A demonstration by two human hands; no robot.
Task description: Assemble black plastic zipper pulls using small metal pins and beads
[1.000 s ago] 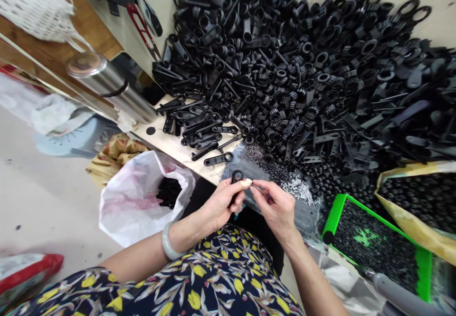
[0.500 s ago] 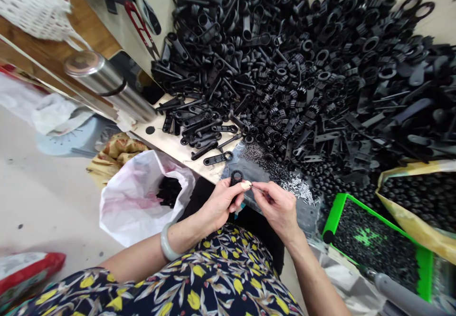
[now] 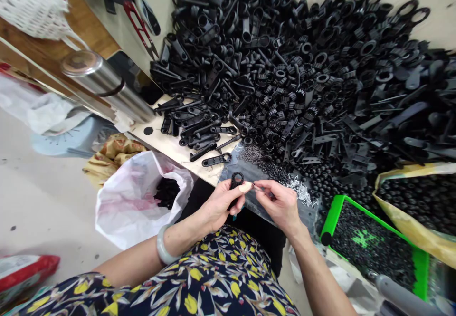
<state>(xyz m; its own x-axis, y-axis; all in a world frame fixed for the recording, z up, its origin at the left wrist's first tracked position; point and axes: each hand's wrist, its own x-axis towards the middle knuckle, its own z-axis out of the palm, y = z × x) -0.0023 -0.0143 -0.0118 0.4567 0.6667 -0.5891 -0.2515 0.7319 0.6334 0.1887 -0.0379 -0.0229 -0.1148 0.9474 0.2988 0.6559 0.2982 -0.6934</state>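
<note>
Both hands work just off the near edge of the pale worktop, over the lap, with free air around them. Beyond the fingertips a heap of black plastic ring-ended parts crowds the worktop, and a scatter of small silver pins lies just past the right hand. A white plastic bag gapes to the left of the left hand. A green tray of tiny black pieces sits right of the right hand.

The left hand pinches a black plastic ring-ended arm between thumb and fingers. The right hand pinches a thin pin-like piece, its tip meeting the left thumb. Since half a second ago hardly anything has shifted: same grips, same spot.

The arm's long axis runs away from the person, ring end toward the heap and lower end hidden in the palm.
</note>
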